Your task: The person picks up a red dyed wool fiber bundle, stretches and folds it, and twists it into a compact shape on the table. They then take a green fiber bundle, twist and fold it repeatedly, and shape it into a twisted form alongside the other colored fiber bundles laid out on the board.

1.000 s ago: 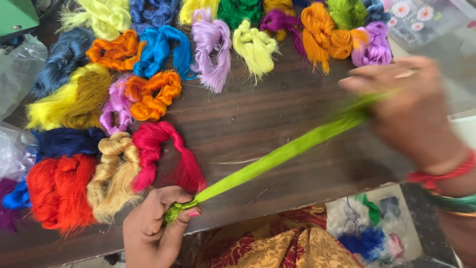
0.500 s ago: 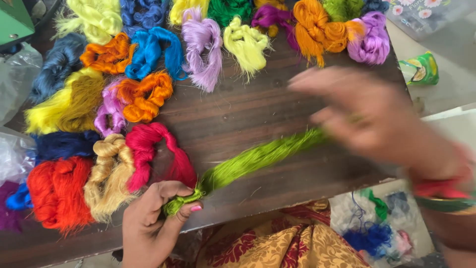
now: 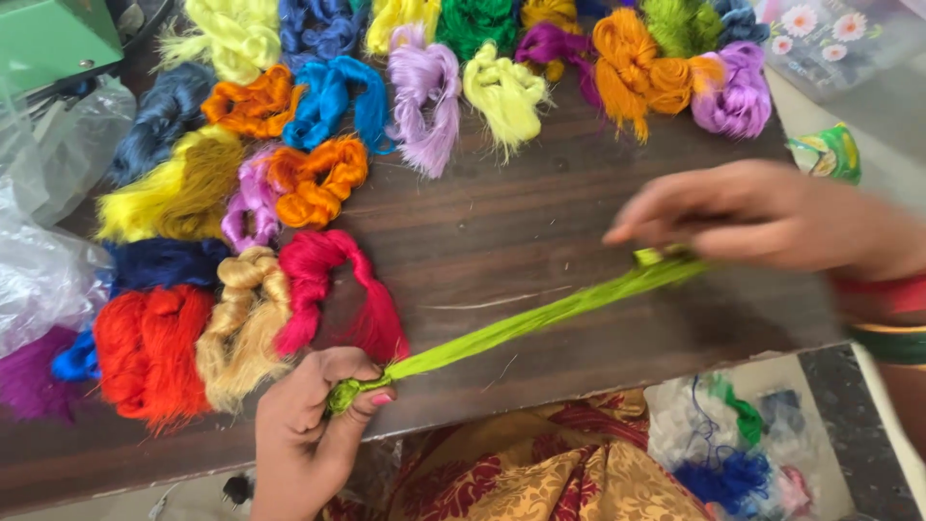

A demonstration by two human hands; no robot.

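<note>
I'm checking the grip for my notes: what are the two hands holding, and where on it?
Both hold one lime-green thread bundle: the left hand pinches its near end, the right hand grips the far end, with the bundle stretched between them over the wooden board.

Coloured thread bundles [image 3: 318, 183] spread over dark wooden board [image 3: 540, 222]; clear plastic bags [image 3: 43, 270] left; green box [image 3: 53, 39] top-left.

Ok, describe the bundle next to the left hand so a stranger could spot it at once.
On the dark wooden board, find the left hand at the near edge. Just above it lies the crimson thread bundle, looped at the top and fanned below, between a tan bundle and bare wood.
</note>
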